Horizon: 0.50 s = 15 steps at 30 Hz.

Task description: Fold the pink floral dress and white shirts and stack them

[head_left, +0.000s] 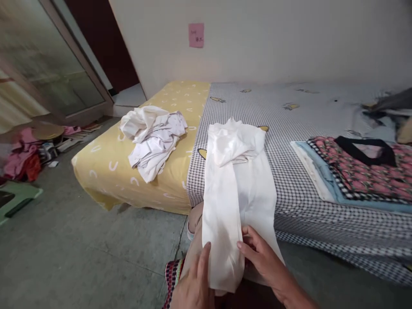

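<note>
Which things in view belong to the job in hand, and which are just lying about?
Job in hand: white garment, left hand, right hand; probably the crumpled white pile and folded clothes.
Lying about, apparently: green plastic item, pink cloth on floor.

Dim light, soft shadows, blurred edges

Room beside the white garment
I see a gap of checked cover before the folded clothes; leftward, a crumpled pile blocks low passes.
</note>
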Available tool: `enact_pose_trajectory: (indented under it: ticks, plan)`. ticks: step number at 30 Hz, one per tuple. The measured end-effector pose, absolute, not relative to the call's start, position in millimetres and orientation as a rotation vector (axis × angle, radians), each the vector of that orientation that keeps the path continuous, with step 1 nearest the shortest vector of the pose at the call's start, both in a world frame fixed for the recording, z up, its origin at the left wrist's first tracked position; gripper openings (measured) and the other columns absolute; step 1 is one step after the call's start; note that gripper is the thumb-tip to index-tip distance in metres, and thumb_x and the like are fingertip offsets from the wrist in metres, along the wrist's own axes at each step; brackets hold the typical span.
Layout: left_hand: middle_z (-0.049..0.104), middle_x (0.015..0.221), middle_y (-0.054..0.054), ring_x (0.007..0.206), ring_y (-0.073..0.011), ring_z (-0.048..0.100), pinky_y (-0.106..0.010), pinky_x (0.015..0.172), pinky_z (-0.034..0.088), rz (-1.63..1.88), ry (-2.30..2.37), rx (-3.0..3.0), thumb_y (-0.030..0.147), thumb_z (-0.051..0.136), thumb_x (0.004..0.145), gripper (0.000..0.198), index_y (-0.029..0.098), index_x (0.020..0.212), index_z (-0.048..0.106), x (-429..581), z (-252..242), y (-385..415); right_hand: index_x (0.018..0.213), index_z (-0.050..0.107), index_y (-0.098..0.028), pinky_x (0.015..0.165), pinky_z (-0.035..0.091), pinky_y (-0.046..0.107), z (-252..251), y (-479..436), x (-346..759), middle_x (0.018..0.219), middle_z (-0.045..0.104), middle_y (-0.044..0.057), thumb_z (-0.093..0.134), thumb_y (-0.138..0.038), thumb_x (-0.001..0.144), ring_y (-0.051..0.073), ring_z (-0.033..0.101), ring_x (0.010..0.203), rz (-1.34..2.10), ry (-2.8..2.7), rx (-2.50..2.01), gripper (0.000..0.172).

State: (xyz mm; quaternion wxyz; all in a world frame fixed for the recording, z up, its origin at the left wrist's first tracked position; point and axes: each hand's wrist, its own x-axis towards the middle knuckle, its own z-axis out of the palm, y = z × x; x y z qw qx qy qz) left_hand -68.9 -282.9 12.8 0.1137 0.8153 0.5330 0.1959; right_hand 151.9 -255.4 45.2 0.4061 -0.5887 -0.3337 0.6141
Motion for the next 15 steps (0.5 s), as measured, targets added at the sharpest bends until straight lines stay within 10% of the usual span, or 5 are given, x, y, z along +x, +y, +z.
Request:
enact_pose_trajectory:
  ticks: [7, 15]
  plan:
    - [0.055, 0.133, -0.015, 0.096, -0.0246, 0.071, -0.038, 0.078, 0.064, 0.692, 1.319, 2.326, 0.036, 0.056, 0.094, 0.065, 0.033, 0.155, 0.034, -113, 15, -269, 0.101, 0.07, -0.024, 0.059, 0.049, 0.031, -1, -295, 234, 0.084, 0.07, 0.004, 0.055, -0.051, 0.096, 0.018, 0.065, 0.062, 0.865, -1.133, -1.786, 0.032]
    - [0.04, 0.159, -0.015, 0.152, -0.0383, 0.032, -0.063, 0.121, 0.032, 0.545, 1.34, 3.149, 0.007, 0.057, 0.089, 0.076, 0.037, 0.156, 0.037, -95, 46, -206, 0.148, 0.05, -0.04, 0.11, 0.044, 0.055, -33, -309, 269, 0.151, 0.053, 0.009, 0.044, -0.001, 0.095, 0.03, 0.05, 0.139, -0.184, -1.94, -1.772, 0.066]
